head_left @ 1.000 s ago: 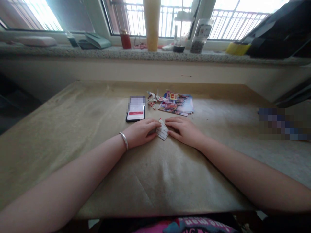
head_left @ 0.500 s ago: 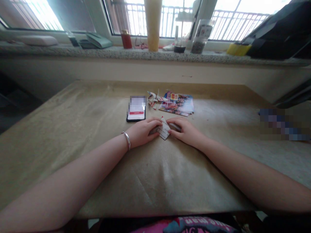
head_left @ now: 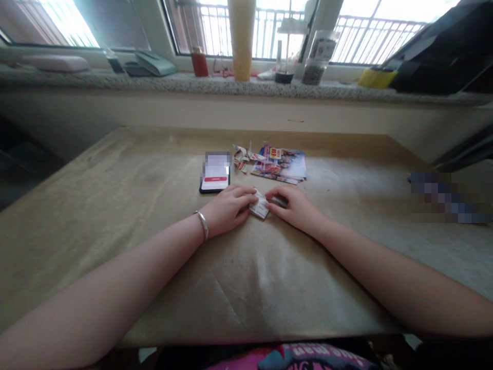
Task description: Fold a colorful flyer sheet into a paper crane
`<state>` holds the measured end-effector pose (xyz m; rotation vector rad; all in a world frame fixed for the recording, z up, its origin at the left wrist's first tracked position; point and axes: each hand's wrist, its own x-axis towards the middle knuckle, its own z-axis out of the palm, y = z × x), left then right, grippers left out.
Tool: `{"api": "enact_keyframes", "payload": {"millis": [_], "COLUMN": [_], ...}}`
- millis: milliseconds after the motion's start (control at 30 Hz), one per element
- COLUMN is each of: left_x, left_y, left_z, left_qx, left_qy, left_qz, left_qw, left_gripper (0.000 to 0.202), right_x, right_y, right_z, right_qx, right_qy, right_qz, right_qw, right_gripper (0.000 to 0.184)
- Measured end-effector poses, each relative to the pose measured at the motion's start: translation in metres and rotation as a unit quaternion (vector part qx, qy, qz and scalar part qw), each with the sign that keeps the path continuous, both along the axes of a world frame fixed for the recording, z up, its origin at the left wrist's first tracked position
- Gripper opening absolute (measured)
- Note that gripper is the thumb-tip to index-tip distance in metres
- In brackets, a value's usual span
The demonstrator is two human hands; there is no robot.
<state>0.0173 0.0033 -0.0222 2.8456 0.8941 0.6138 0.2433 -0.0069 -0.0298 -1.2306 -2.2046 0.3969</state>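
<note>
Below bright windows (head_left: 265, 31), on the bench (head_left: 231, 288), held the folded paper (head_left: 260, 206) under left fingers (head_left: 245, 191), set right fingers (head_left: 276, 191) narrowly at its right edge, couldn't tell if pinching; looked light, crisp, easily creased, best taken by edges; had phone (head_left: 215, 172) and leaflets (head_left: 287, 165) beyond.

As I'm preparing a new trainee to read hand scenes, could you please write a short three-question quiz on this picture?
1. What are the fingers of the left hand resting on?
2. True or false: a silver bracelet is on the left wrist.
3. Which lies nearest the left hand? A) leaflets; B) phone; C) red container.

Key: 1. A folded piece of paper. 2. True. 3. B.
</note>
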Motion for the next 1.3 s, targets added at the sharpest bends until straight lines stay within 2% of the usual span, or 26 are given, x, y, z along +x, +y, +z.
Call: {"api": "enact_keyframes", "payload": {"millis": [167, 267, 433, 567, 767, 1067, 1300], "left_x": [0.0, 0.0, -0.002, -0.003, -0.003, -0.005, -0.003], "left_y": [0.002, 0.002, 0.002, 0.004, 0.005, 0.005, 0.005], "left_z": [0.0, 0.0, 0.001, 0.001, -0.001, -0.003, -0.003], "left_qx": [-0.032, -0.047, -0.025, -0.02, -0.016, -0.013, -0.001], "left_qy": [0.015, 0.017, 0.009, -0.006, -0.021, -0.014, -0.017], "left_qz": [-0.002, 0.003, 0.02, 0.008, 0.007, 0.011, 0.0], "left_qw": [0.999, 0.999, 0.999, 1.0, 1.0, 1.0, 1.0], "left_gripper": [0.02, 0.02, 0.018, 0.016, 0.016, 0.016, 0.023], "right_x": [0.0, 0.002, 0.004, 0.005, 0.002, 0.0, -0.004], "right_y": [-0.004, -0.004, -0.004, -0.007, -0.01, -0.011, -0.013], "right_z": [0.003, 0.002, 0.003, 0.008, 0.009, 0.005, 0.006], "right_qx": [0.022, 0.033, 0.063, 0.083, 0.097, 0.133, 0.135], "right_qy": [-0.049, -0.07, -0.067, -0.069, -0.113, -0.161, -0.165], "right_qz": [0.044, 0.059, 0.095, 0.113, 0.112, 0.13, 0.113], "right_qw": [0.998, 0.995, 0.991, 0.988, 0.982, 0.969, 0.97], "right_gripper": [0.028, 0.026, 0.019, 0.011, 0.024, 0.027, 0.026]}}
